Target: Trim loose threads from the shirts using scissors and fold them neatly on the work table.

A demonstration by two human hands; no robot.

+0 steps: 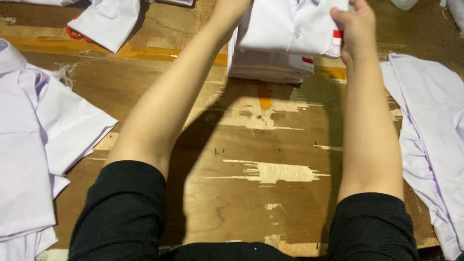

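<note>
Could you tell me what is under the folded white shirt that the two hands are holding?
Under the folded white shirt sits a stack of folded white shirts on the worn wooden table. Its top is covered, so whether they touch is hidden.

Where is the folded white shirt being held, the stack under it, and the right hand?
Folded white shirt (290, 26), head view, on its front panel.
Stack of folded shirts (268, 67), head view, on its near side edge.
Right hand (356, 29), head view, on the back of the hand.
</note>
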